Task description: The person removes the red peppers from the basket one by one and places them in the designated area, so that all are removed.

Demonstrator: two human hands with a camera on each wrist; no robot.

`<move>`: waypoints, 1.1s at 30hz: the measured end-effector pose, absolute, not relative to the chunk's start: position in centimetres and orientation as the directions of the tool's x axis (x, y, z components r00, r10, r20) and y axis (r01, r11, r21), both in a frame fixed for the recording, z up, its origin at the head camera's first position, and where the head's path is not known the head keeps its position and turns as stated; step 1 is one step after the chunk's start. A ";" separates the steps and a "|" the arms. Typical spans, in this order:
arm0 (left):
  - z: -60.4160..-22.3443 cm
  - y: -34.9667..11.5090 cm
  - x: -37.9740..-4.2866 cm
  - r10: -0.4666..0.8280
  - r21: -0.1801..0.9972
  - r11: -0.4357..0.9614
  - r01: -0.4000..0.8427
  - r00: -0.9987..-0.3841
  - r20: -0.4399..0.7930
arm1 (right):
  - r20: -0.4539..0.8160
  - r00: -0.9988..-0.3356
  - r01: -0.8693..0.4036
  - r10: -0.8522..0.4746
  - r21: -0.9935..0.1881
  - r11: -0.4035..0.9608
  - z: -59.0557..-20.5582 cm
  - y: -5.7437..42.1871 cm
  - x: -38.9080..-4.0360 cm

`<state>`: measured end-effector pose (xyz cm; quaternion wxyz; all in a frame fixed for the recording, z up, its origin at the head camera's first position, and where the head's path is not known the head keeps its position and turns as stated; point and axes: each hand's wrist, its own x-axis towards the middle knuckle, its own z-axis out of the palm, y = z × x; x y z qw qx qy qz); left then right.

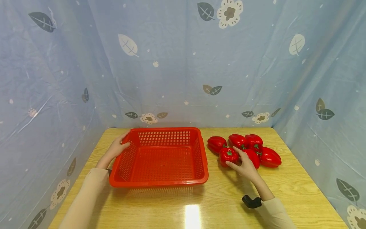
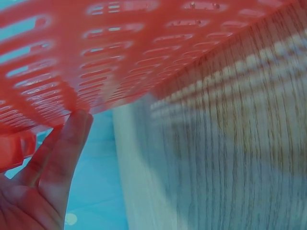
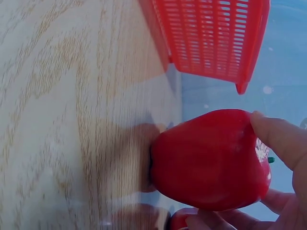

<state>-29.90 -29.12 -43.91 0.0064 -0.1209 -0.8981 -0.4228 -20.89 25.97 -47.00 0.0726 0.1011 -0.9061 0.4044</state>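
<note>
My left hand [image 1: 116, 148] grips the left rim of a red plastic basket [image 1: 158, 183], thumb over the rim. In the left wrist view its fingers [image 2: 72, 139] lie against the outside of the slotted wall. To the right of the basket, my right hand [image 1: 246, 167] holds a red bell pepper [image 1: 227, 156] with a green stem, thumb on the near side and fingers on the far side. The right wrist view shows this bell pepper [image 3: 206, 160] close over the wood, with the thumb [image 3: 278, 136] at its stem end.
Several more red bell peppers [image 1: 270, 157] lie in a cluster behind and right of my right hand. All stand on a light wooden table [image 1: 160, 208], with a blue patterned curtain [image 1: 183, 73] around its back and sides. A black strap piece [image 1: 251, 201] sits at the right wrist.
</note>
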 end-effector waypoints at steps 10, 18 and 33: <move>-44.6 -29.9 -30.5 0.222 0.718 0.655 0.238 -0.968 0.118 | 0.246 -0.960 -0.273 -0.136 -0.705 0.655 -46.4 26.0 -21.2; -44.2 -29.9 -30.6 0.255 0.641 0.716 0.275 -0.959 0.127 | 0.229 -0.965 -0.259 -0.131 -0.732 0.630 -45.8 26.3 -21.4; -42.8 -29.7 -30.6 0.318 0.461 0.811 0.361 -0.933 0.171 | 0.281 -0.943 -0.328 -0.176 -0.714 0.618 -44.2 27.0 -22.6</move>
